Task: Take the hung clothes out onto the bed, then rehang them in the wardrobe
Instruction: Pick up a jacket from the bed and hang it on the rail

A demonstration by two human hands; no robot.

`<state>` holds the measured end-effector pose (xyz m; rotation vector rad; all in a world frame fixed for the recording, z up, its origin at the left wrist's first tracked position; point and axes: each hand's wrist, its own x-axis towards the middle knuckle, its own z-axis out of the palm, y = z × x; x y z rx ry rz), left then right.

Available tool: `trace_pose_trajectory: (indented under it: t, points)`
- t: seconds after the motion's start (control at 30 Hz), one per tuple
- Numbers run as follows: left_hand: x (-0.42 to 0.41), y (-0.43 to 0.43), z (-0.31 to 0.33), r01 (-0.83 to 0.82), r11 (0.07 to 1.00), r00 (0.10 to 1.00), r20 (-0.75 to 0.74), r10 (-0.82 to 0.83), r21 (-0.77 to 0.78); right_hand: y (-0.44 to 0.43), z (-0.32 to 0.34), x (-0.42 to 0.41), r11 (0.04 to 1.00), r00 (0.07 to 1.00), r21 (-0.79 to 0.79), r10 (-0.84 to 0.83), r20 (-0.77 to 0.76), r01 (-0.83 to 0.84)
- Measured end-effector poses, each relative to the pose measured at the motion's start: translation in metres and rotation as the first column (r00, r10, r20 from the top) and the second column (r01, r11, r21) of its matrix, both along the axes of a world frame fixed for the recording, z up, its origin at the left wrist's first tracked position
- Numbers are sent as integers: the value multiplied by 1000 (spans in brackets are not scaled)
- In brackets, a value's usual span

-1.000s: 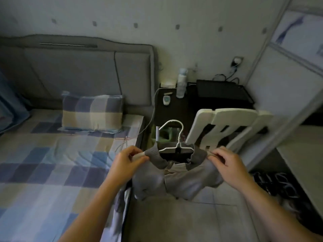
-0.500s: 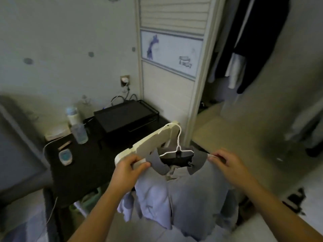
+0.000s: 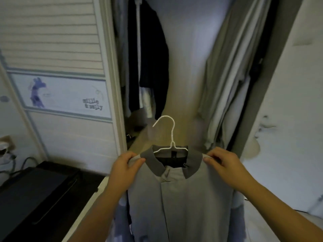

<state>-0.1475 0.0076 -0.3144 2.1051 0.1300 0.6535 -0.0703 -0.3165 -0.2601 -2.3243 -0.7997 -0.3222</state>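
Between the hands hangs a grey shirt on a white hanger. The left hand pinches one shoulder, the right hand pinches the other. Beyond the hands the wardrobe stands open, a dark garment hanging above the left hand.

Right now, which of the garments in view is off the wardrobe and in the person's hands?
The grey collared shirt on the white wire hanger, pinched at its shoulders by the left hand and right hand. The dark jacket and pale garments hang inside.
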Motion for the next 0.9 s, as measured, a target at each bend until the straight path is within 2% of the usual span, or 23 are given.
trace_pose_trajectory:
  t: [0.23,0.5,0.9]
  points:
    - [152,-8,79,125,988,976,166,-139,91,-15,79,74,984,973,56,-176,152,170]
    - [292,-24,175,235,962,895,354,-269,137,-21,165,133,951,909,60,-308,280,303]
    - [458,-48,324,437,899,706,604,-371,41,17,303,208,823,686,7,-477,549,568]
